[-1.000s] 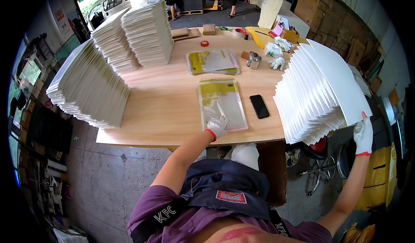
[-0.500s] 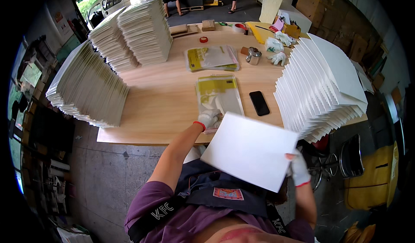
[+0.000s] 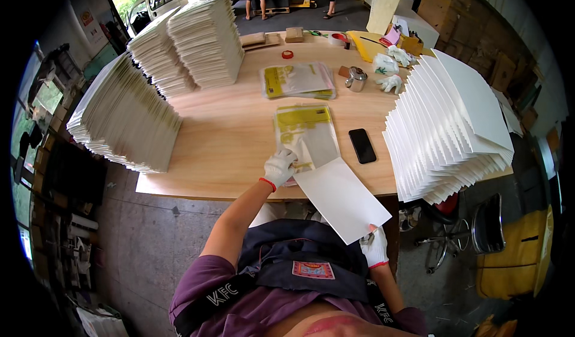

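Observation:
My left hand (image 3: 279, 167), in a white glove with a red cuff, is closed on the near edge of a clear plastic bag (image 3: 304, 116) printed yellow-green, flat on the table. In my right hand (image 3: 375, 247), also gloved, is the near corner of a white board (image 3: 342, 200). The board slants from over the table edge toward my lap. Its far end lies at the bag's near end; whether it is inside cannot be made out. Beyond lies a pile of similar bags (image 3: 297, 80). To the right of the bag rests a black phone (image 3: 362, 146).
Tall stacks of white packs (image 3: 123, 115) stand on the table's left side. A fanned stack of white boards (image 3: 443, 130) leans at the right. Farther back are a metal pot (image 3: 356, 79), spare gloves (image 3: 390, 83) and red tape (image 3: 287, 55). Two people stand beyond the table.
My right hand has brought the white board left and turned it, so its far end meets the bag's near end. My left hand has shifted slightly left and nearer, lifting the bag's edge.

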`<action>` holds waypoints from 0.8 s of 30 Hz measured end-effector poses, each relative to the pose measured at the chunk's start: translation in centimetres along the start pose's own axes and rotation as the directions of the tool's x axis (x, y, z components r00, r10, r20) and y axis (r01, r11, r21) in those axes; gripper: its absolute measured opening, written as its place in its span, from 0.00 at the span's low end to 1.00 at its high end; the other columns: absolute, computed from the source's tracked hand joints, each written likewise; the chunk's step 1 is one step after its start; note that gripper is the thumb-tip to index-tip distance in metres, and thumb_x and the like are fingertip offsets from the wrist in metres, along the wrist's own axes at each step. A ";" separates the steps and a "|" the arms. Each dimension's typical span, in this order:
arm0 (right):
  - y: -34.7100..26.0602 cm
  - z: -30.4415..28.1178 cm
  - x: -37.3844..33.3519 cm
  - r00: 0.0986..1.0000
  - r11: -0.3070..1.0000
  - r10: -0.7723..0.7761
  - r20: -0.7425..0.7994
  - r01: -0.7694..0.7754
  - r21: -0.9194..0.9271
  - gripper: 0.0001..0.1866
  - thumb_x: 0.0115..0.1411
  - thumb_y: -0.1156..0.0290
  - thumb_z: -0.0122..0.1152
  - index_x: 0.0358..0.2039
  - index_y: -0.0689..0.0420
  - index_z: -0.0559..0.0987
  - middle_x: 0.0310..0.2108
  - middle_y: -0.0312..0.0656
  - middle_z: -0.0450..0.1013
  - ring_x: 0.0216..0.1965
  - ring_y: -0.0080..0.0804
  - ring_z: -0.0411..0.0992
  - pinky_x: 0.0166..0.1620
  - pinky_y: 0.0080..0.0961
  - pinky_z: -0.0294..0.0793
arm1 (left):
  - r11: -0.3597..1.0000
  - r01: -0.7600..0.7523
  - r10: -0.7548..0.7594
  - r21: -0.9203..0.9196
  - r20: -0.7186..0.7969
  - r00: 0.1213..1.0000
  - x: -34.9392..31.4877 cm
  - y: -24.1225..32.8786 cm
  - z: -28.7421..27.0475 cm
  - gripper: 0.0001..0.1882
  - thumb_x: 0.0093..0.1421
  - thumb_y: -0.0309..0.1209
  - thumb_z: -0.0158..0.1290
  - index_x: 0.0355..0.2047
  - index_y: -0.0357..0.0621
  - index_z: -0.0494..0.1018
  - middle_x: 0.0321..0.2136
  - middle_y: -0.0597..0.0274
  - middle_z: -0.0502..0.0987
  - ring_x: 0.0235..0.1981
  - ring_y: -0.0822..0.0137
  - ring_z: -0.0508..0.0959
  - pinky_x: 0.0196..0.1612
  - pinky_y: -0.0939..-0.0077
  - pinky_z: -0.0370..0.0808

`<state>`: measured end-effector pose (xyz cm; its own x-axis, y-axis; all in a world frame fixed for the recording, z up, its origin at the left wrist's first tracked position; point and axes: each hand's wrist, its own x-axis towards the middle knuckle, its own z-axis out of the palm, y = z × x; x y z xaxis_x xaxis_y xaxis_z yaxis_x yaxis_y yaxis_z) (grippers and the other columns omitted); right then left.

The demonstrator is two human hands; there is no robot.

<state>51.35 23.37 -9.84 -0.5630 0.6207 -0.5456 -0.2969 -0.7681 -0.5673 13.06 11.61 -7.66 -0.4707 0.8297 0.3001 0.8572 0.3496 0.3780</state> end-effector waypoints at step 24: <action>2.1 5.6 -4.5 0.976 0.981 -0.151 0.155 0.168 -0.102 0.11 0.63 0.66 0.49 0.42 0.57 0.68 0.21 0.37 0.69 0.17 0.25 0.68 0.19 0.22 0.68 | 0.121 -0.091 -0.804 -0.988 -0.151 0.575 -5.0 7.7 5.6 0.24 0.56 0.18 0.49 0.53 0.48 0.65 0.44 0.54 0.71 0.38 0.63 0.75 0.39 0.74 0.75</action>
<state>48.92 18.02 -5.10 -0.6241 0.6978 -0.3516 -0.3072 -0.6328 -0.7108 23.20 12.60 -11.11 -0.9914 0.1306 0.0014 -0.0597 -0.4628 0.8844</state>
